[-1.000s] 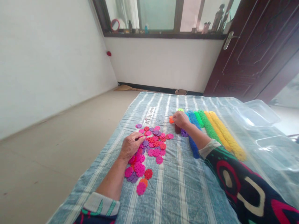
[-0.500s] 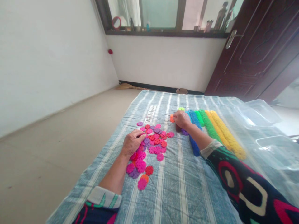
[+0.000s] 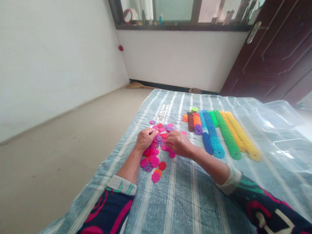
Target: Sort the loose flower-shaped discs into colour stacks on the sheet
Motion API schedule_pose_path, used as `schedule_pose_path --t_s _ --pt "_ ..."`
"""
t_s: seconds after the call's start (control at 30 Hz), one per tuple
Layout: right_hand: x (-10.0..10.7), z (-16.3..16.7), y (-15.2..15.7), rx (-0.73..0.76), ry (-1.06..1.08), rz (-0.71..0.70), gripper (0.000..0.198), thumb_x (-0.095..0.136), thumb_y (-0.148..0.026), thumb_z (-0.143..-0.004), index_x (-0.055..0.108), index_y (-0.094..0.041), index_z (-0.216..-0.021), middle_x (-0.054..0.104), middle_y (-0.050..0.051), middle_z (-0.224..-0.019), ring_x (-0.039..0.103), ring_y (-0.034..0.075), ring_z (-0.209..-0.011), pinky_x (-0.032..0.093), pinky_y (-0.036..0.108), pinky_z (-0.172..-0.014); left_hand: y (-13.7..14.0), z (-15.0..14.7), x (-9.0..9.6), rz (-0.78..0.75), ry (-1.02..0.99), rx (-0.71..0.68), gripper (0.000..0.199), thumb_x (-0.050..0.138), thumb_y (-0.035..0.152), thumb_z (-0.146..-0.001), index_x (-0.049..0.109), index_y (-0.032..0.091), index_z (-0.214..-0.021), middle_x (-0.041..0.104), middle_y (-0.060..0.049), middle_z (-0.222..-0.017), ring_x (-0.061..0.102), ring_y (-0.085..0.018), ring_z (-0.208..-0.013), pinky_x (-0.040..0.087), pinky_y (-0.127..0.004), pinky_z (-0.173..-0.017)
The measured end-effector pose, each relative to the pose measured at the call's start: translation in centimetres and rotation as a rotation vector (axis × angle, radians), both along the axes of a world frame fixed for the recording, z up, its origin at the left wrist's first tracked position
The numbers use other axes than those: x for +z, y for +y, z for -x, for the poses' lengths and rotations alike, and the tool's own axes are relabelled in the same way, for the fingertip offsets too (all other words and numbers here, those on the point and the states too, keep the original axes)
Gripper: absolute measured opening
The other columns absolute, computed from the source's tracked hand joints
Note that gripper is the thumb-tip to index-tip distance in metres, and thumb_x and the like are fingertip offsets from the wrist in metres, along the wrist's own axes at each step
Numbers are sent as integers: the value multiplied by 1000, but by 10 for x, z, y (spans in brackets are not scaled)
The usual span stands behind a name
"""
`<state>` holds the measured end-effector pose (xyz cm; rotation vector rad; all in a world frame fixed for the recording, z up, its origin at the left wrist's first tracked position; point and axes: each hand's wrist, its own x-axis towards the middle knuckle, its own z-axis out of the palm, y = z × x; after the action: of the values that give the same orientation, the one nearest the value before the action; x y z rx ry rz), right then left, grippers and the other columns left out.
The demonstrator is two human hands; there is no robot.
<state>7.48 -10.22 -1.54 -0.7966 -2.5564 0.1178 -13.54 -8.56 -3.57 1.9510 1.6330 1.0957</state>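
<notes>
A loose pile of flower-shaped plastic discs [image 3: 154, 161], pink, red, purple and orange, is spread on the striped cloth. My left hand [image 3: 146, 139] rests at the pile's left side, thumb and fingers pinched together; what lies between them is hidden. Over the pile's right side is my right hand [image 3: 179, 143], fingers closed, with a thin red edge of a disc showing among them. To its right lie rows of stacked discs: a short brown row [image 3: 190, 122], an orange row [image 3: 196, 119] ending in purple, and longer blue [image 3: 214, 136], green [image 3: 226, 136] and yellow [image 3: 243, 136] rows.
Two clear plastic containers, one farther back [image 3: 280, 113] and one nearer [image 3: 292, 154], sit at the right. A small orange stack [image 3: 185, 118] and a lime-green one [image 3: 194, 110] stand by the rows. Beyond the cloth-covered surface are a wall and a brown door [image 3: 265, 61].
My right hand has moved left and nearer, from the brown and orange rows to the loose pile, uncovering those rows. My left hand stays at the pile. The view has shifted slightly.
</notes>
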Motion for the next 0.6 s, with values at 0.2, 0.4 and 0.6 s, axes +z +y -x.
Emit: schedule_pose_path --t_s 0.2,0.4,0.6 --pt "-9 21 -43 170 20 -50 12 65 -29 -90 72 -22 -95 64 8 -105 53 24 -106 42 35 -87 1 -1 0 33 -80 35 34 53 41 -80 63 15 -61 61 0 -67 54 -13 -68 42 -24 -69" --pt "-18 30 -38 108 -53 -74 23 60 -40 -93 71 -31 -110 56 10 -125 44 28 -120 39 45 -97 -1 -2 3 36 -113 45 32 54 39 -79 63 15 -60 56 1 -61 51 -12 -64 41 -24 -67" --pt "-21 16 -19 -120 -10 -69 18 61 -36 -92 73 -25 -102 55 12 -123 41 29 -123 39 45 -98 -1 -3 2 46 -137 73 32 55 41 -78 65 15 -64 54 2 -61 50 -13 -65 39 -23 -63"
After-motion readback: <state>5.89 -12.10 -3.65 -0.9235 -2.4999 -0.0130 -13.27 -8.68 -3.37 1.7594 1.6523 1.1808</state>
